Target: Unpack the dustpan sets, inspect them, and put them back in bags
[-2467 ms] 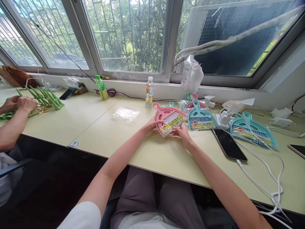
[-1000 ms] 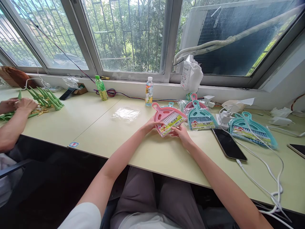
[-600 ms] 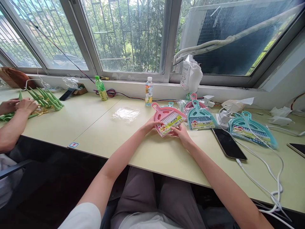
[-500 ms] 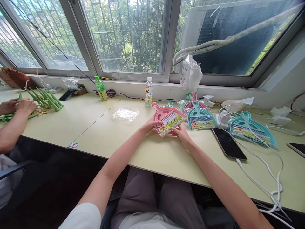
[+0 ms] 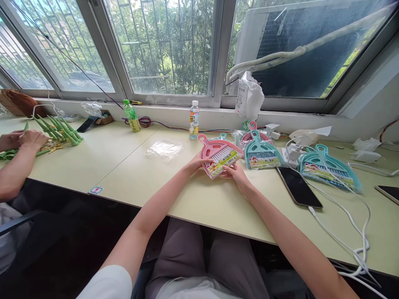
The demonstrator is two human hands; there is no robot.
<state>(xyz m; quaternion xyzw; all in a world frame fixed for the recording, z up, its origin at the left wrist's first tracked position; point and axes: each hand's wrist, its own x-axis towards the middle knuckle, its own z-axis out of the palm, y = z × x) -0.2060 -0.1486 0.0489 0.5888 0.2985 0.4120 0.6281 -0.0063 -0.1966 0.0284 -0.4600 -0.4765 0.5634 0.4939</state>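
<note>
A pink dustpan and brush set (image 5: 218, 150) with a yellow printed label is held up over the table, tilted. My left hand (image 5: 196, 163) grips its left edge, and my right hand (image 5: 233, 171) holds its lower right side near the label; both are closed on it. Just to its right, a wrapped teal dustpan set (image 5: 261, 153) stands against more pink and teal sets. Farther right lies another group of teal dustpan sets (image 5: 329, 168). A flat piece of clear plastic wrap (image 5: 164, 150) rests on the table to the left.
A clear-labelled bottle (image 5: 194, 120) and a green bottle (image 5: 132, 117) stand near the window ledge. A phone (image 5: 299, 187) with white cables (image 5: 346, 216) lies at right beside a white charger (image 5: 293, 154). At far left, another person's hands (image 5: 33, 139) hold green stalks (image 5: 64, 131).
</note>
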